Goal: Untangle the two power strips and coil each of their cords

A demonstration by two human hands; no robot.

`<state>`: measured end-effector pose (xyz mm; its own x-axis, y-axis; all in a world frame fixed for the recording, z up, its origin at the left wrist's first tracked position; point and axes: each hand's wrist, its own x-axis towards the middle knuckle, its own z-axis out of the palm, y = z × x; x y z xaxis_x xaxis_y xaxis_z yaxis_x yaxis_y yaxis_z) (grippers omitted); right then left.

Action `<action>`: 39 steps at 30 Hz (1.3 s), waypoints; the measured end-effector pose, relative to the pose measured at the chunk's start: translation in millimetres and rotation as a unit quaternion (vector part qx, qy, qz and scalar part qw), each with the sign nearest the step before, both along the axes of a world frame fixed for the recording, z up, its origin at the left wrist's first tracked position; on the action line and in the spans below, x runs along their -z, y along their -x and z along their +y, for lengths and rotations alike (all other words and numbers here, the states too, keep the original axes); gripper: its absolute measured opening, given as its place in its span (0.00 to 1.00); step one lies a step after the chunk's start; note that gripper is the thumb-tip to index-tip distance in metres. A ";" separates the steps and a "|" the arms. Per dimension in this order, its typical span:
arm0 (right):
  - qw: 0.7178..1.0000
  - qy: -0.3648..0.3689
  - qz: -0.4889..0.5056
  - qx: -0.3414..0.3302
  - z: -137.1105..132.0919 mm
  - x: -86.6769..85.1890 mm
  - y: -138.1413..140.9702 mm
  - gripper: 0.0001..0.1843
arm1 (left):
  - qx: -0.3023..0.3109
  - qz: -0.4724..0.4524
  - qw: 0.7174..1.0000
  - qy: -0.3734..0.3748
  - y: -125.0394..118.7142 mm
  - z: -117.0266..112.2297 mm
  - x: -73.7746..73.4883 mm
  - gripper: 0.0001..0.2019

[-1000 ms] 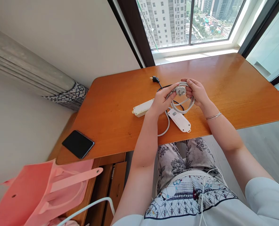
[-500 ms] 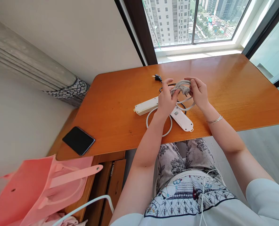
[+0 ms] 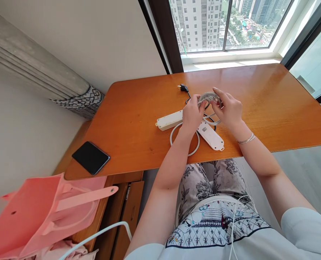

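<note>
My left hand (image 3: 193, 115) and my right hand (image 3: 228, 108) both grip a coiled white power cord (image 3: 208, 96) above the table. The left fingers close round the coil's left side; the right thumb and fingers pinch its right side. Below my hands lie two white power strips: one strip (image 3: 169, 121) points left, and the other strip (image 3: 210, 136) rests face down toward the table's front edge. A loose loop of white cord (image 3: 194, 151) curves under my left wrist. Behind my left hand, a black plug (image 3: 183, 87) with its thin black cord lies on the wood.
The wooden table (image 3: 133, 133) spans the view, with a smartphone (image 3: 91, 157) near its left front corner. At lower left, a pink bag (image 3: 38, 213) stands beside an open wooden cabinet (image 3: 128, 209). A window (image 3: 201, 29) is behind the table.
The right hand has turned and its thumb has moved inward onto the coil. The white plug that showed between the hands is now largely hidden. The view has shifted slightly.
</note>
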<state>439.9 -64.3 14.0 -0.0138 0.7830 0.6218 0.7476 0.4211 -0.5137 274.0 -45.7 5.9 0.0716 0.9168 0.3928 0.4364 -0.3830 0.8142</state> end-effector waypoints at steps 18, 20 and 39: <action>0.999 -0.001 0.028 -0.040 4.8 8.6 0.8 0.32 | 0.128 -0.324 0.930 0.119 -2.4 13.1 5.3 0.21; 0.999 0.013 0.032 -0.042 5.1 7.7 1.1 0.29 | 0.129 -0.341 0.922 0.127 -2.2 13.0 4.3 0.20; 0.785 0.248 0.524 -0.218 22.4 1.3 0.0 0.25 | 0.149 -0.343 0.916 0.149 1.4 10.2 -2.6 0.18</action>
